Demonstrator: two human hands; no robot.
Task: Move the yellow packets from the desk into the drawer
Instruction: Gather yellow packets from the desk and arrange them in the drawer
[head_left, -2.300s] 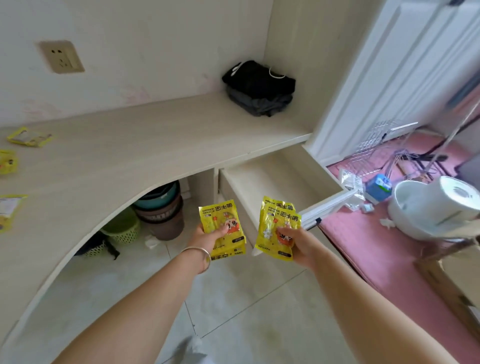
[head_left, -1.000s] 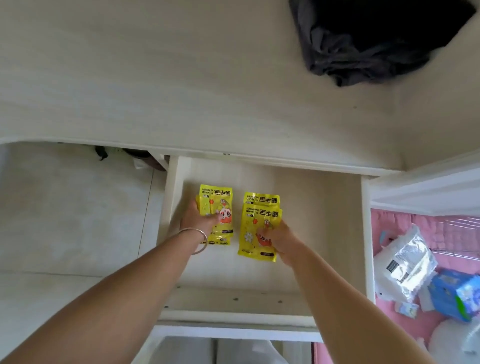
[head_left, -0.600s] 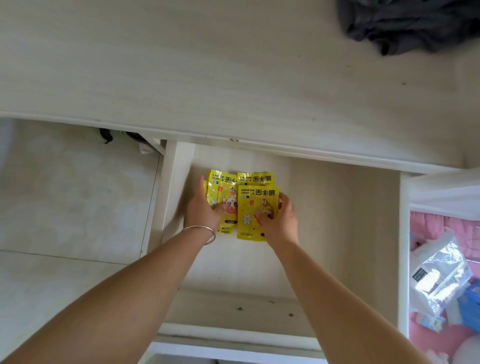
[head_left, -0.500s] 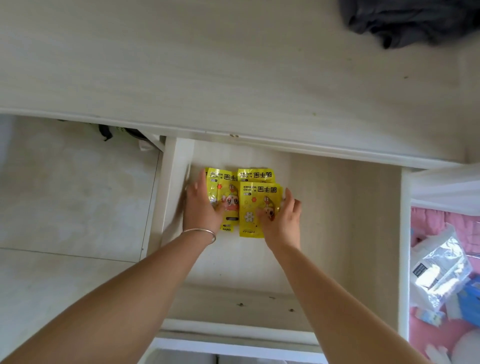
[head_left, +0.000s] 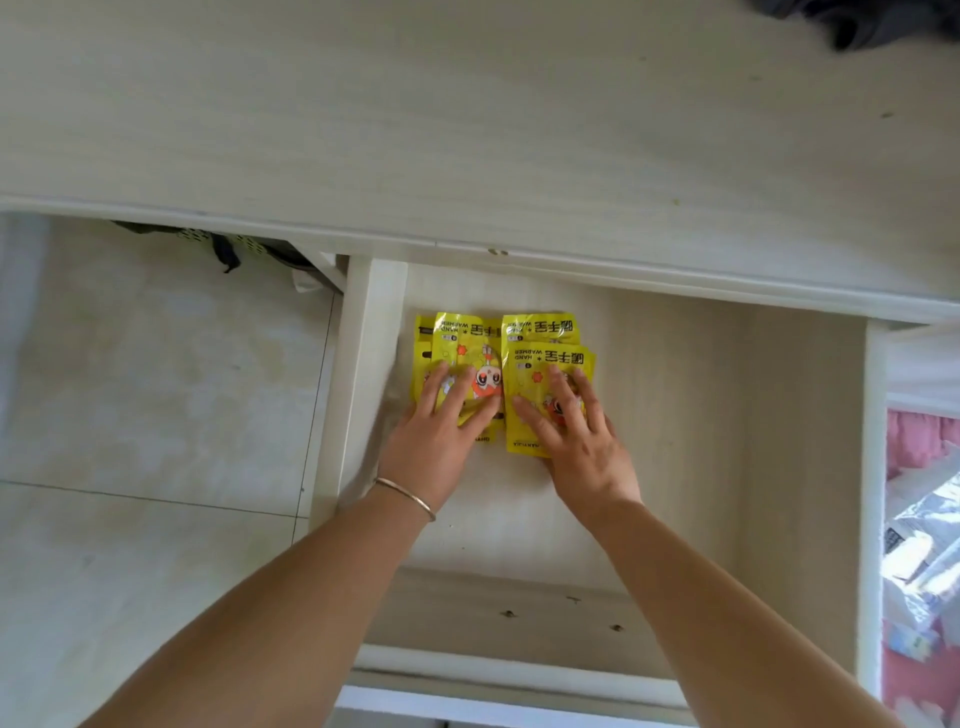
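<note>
Several yellow hand-warmer packets lie flat in two overlapping stacks on the floor of the open drawer (head_left: 701, 441), near its back left corner. My left hand (head_left: 441, 421) rests palm down on the left stack of packets (head_left: 467, 338), fingers spread. My right hand (head_left: 571, 431) lies flat on the right stack of packets (head_left: 550, 353), fingers spread too. Neither hand grips a packet. The lower parts of both stacks are hidden under my hands. The pale wooden desk (head_left: 467, 130) overhangs the back of the drawer.
A dark cloth bundle (head_left: 872, 21) lies at the desk's far right. Baskets (head_left: 218, 241) show under the desk at left, above a tiled floor (head_left: 130, 389). Right of the drawer, a silver foil bag (head_left: 924, 535) lies on a pink mat.
Both hands carried packets from mid-air into the drawer, set them down side by side, then let go and flattened on top of them. The view moved closer over the drawer.
</note>
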